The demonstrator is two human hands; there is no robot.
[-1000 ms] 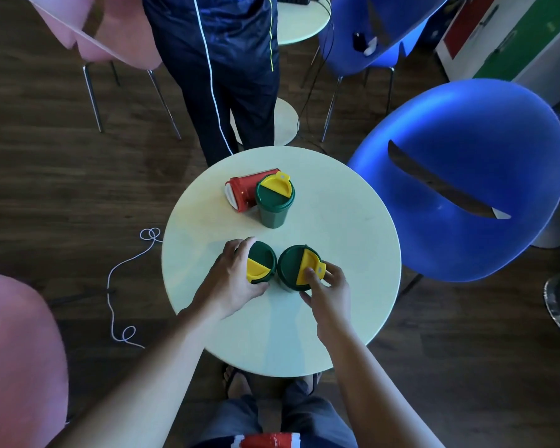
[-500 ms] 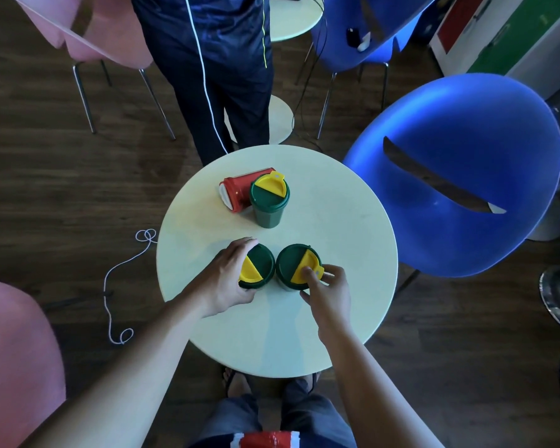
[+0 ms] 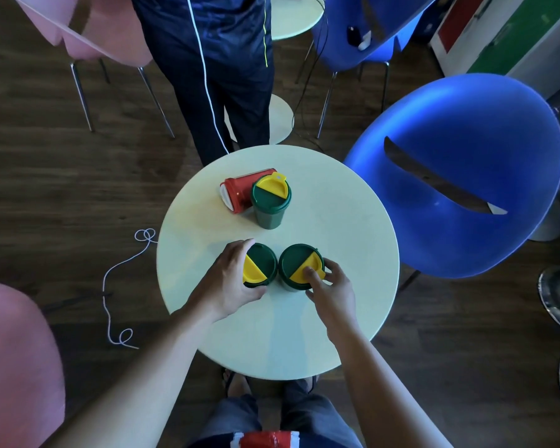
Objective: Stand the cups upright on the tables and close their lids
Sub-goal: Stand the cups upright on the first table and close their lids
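Two green cups with green-and-yellow lids stand upright side by side near the middle of the round pale table. My left hand wraps around the left green cup. My right hand grips the right green cup, with a fingertip pressing on its yellow flap. Farther back a third green cup stands upright, its yellow flap lying flat. A red cup lies on its side right behind it, touching it.
A person in dark trousers stands at the table's far edge. A large blue chair is close on the right, pink chairs on the left and at the back left. A white cord lies on the floor.
The yellow flap on the right cup has gone down under my right fingertip. My left hand keeps its hold on the left cup.
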